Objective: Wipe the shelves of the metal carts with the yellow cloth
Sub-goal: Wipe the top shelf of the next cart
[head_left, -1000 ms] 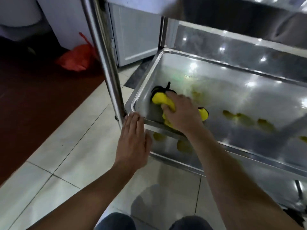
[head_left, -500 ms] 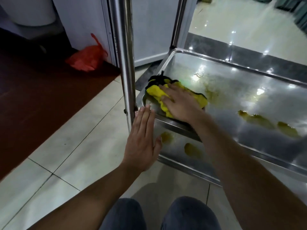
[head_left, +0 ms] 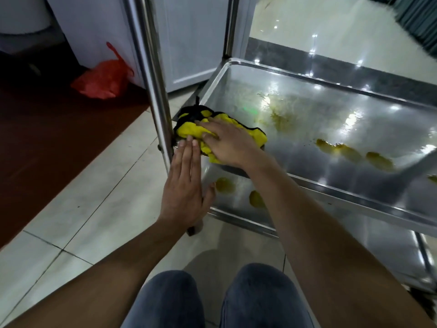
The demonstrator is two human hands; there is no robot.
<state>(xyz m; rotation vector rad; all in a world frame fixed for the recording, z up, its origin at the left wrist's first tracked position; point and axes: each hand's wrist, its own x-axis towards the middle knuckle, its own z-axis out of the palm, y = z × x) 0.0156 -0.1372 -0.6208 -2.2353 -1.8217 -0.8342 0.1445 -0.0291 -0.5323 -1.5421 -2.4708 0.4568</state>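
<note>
- Right hand (head_left: 227, 143): fingers spread flat, pressing the bunched yellow microfibre cloth with black trim (head_left: 208, 129) down onto the near-left corner of the shiny steel tray shelf of the metal cart (head_left: 354, 197).
- Left hand (head_left: 186, 183): fingers straight and together, palm laid against the shelf's front left rim just beside the round steel upright post (head_left: 153, 91); fingertips near the cloth, holding nothing.
- Risk: cloth is wadded, part of it draped over the corner rim. A hard push toward the post could likely shove it off the edge onto the pale tiled floor (head_left: 94, 197).
- Risk: yellowish-green smears (head_left: 350, 150) sit well to the right of the cloth. A balled cloth may just drag the residue around rather than lift it.
- Risk: cart probably rolls, though wheels are not clearly visible. If the left-hand brace slips, the shelf may shift away under the wiping pressure.
- Container: tray shelf holds the cloth plus smears and bright glare spots; nothing else visible inside.
- Lower shelf (head_left: 236, 200) seen beneath the rim, with two yellowish blotches; cannot tell if stains or reflections.
- Red plastic bag (head_left: 104, 79) on the dark floor, far left, contents hidden.
</note>
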